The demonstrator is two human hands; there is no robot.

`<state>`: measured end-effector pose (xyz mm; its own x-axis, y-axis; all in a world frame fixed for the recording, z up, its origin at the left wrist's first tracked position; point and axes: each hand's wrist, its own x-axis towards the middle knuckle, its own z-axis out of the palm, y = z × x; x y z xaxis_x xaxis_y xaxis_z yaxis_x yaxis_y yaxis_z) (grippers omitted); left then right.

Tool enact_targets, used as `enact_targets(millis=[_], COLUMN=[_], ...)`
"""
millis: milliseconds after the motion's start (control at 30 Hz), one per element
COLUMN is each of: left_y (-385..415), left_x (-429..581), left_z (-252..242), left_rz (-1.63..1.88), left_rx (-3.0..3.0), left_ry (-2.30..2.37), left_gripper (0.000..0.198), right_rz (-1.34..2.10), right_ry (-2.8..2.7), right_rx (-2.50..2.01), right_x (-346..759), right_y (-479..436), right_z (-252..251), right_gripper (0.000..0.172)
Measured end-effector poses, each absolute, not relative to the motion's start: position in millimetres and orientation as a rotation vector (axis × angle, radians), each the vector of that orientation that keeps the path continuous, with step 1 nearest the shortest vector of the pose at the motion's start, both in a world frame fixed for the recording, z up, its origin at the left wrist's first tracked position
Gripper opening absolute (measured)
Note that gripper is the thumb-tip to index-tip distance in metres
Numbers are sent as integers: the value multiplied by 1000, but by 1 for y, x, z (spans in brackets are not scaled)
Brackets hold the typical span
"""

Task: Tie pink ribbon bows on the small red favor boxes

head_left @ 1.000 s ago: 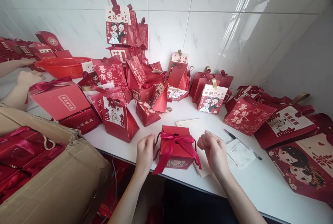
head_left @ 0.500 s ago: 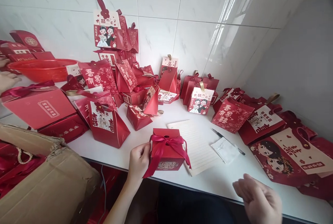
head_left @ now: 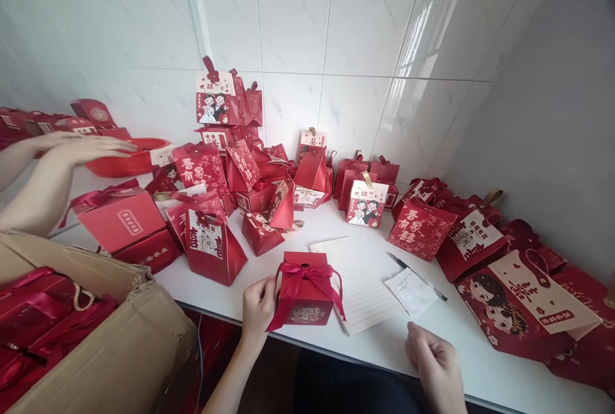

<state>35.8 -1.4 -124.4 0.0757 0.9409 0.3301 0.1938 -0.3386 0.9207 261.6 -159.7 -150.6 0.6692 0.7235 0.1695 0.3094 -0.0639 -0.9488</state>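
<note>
A small red gift box [head_left: 304,292] tied with a red ribbon bow stands near the front edge of the white table [head_left: 451,350]. My left hand [head_left: 258,306] grips its left side, fingers curled against the box. My right hand [head_left: 432,357] rests near the table's front edge, to the right of the box, loosely curled and holding nothing. Between them lies a lined sheet of paper [head_left: 362,286], with a small white slip [head_left: 412,291] and a black pen [head_left: 416,268] just beyond it.
Several red gift bags and boxes crowd the back of the table along the tiled wall. A cardboard box [head_left: 110,350] with red ribbons stands at the lower left. Another person's hands [head_left: 79,148] reach toward a red basin [head_left: 129,161] at the left.
My right hand let go of the box's ribbon and dropped toward the table's front edge at the right. My left hand stays on the box. The view tilted up.
</note>
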Motion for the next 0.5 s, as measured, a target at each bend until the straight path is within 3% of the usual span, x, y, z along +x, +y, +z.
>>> enact_targets(millis=[233, 500], left_y=[-6, -11], left_x=[37, 43], left_z=[-120, -119], left_rz=[1403, 1401], left_rx=[1635, 1611], left_ry=[1203, 1238], left_gripper=[37, 43], right_rz=[278, 468], right_ry=[-1183, -1121], right_rx=[-1698, -1677], right_x=[254, 253], right_y=[-158, -164], right_z=[-163, -147], right_gripper=[47, 56])
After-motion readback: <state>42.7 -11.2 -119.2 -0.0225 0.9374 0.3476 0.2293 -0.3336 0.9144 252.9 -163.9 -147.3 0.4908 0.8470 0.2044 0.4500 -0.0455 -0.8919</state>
